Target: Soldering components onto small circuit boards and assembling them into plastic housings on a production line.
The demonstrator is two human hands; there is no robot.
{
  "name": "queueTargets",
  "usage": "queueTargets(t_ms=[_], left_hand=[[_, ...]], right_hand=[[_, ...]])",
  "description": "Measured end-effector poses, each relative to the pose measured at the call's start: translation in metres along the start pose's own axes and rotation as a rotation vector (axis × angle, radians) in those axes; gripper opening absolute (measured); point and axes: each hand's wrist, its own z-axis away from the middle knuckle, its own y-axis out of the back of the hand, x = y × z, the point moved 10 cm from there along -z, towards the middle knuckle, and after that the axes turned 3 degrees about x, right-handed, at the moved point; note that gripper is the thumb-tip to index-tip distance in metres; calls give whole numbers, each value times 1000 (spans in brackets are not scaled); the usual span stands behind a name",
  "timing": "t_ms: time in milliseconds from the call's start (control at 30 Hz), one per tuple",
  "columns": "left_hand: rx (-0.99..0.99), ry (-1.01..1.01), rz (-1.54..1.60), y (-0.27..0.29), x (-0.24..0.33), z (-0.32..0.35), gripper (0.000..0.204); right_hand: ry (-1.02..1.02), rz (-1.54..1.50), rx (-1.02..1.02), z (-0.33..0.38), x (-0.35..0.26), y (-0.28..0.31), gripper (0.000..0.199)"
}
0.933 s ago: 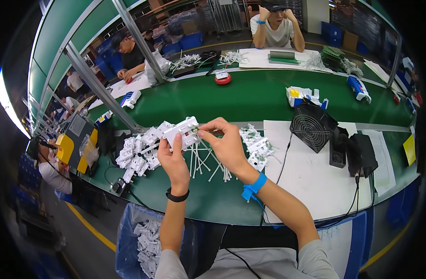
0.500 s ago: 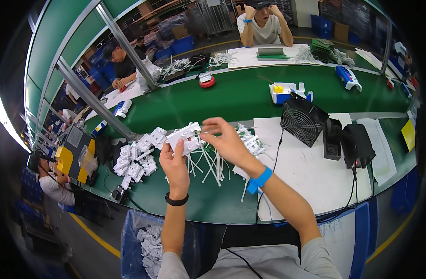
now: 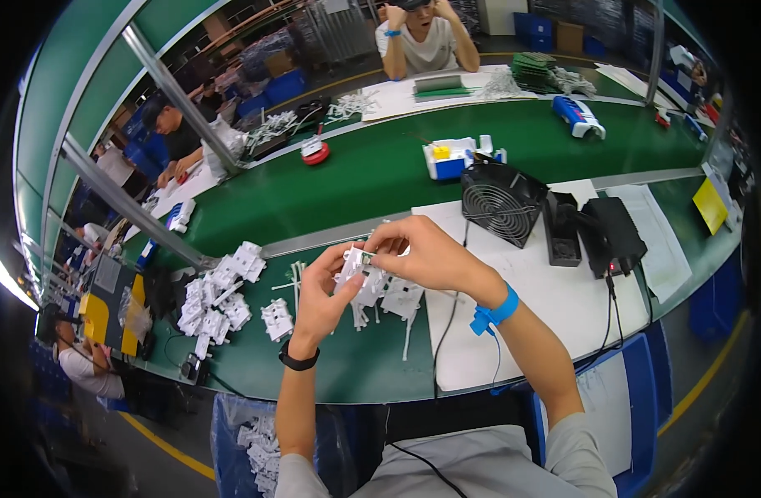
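Both my hands meet over the green workbench around a white plastic housing part [image 3: 352,264], held tilted. My left hand [image 3: 318,300] grips it from the left, with the thumb across its near face. My right hand [image 3: 430,256] is closed at its right end, fingertips bent onto it; anything small between them is hidden. Beneath and right of the hands lie more white plastic parts [image 3: 401,299] and thin white strips. A single white part [image 3: 277,320] lies left of my left hand, and a heap of similar parts [image 3: 214,303] is farther left.
At right, a black fan [image 3: 503,203] and black power unit [image 3: 614,236] stand on a white sheet [image 3: 480,340], with cables trailing. Across the green belt [image 3: 356,178] sit blue-and-white housings [image 3: 455,158]. A blue bin [image 3: 231,448] of white parts is below the bench. Two people sit opposite.
My right fingers have closed in on the white part, which is now more tilted and more covered by my hands. The whole view has swung, so the bench appears farther left.
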Motion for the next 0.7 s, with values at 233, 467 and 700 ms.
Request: queueTargets(t_ms=[233, 467, 700], left_hand=[[185, -67, -97, -31, -28, -47, 20], [307, -16, 186, -94, -68, -64, 26], [-50, 273, 256, -186, -100, -35, 47]], right_hand=[[-119, 55, 436, 38, 32, 72, 32], [-28, 362, 584, 100, 21, 82, 13], [-72, 324, 593, 166, 41, 82, 8]])
